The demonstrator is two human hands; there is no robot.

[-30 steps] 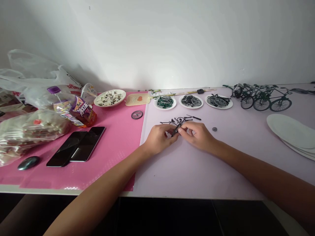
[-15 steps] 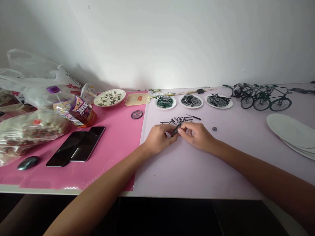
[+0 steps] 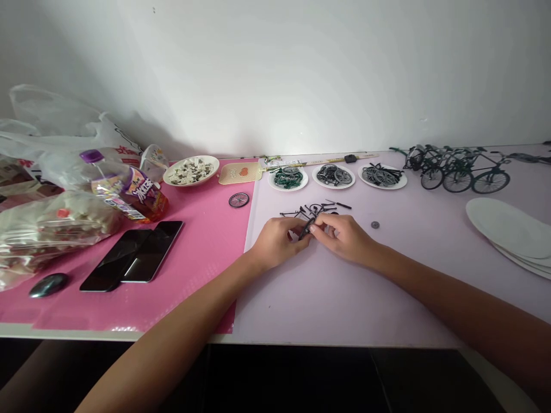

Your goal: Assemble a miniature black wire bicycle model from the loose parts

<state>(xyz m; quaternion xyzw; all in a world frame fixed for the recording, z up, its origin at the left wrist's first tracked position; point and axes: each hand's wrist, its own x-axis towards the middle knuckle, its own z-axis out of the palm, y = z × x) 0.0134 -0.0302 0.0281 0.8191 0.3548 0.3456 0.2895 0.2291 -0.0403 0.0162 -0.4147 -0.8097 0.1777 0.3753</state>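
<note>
Between my two hands is a small dark wheel (image 3: 306,228), seen nearly edge-on. My left hand (image 3: 282,241) closes its fingers on the wheel's left side. The fingertips of my right hand (image 3: 338,234) pinch its right side, near the middle. Just beyond the fingers lie thin black bicycle parts (image 3: 303,212), partly hidden by my hands. A small black screwdriver (image 3: 343,205) rests behind my right hand. To the right sits a little grey disc (image 3: 375,225). Another black wheel (image 3: 239,199) lies on the pink sheet.
Plates of green parts (image 3: 288,178), black and grey parts (image 3: 333,176) and grey wheels (image 3: 382,176) line the back. Model bicycles (image 3: 460,172) stand right of them, near white plates (image 3: 508,226). Phones (image 3: 150,252), a mouse (image 3: 49,284) and a bottle (image 3: 129,192) are left.
</note>
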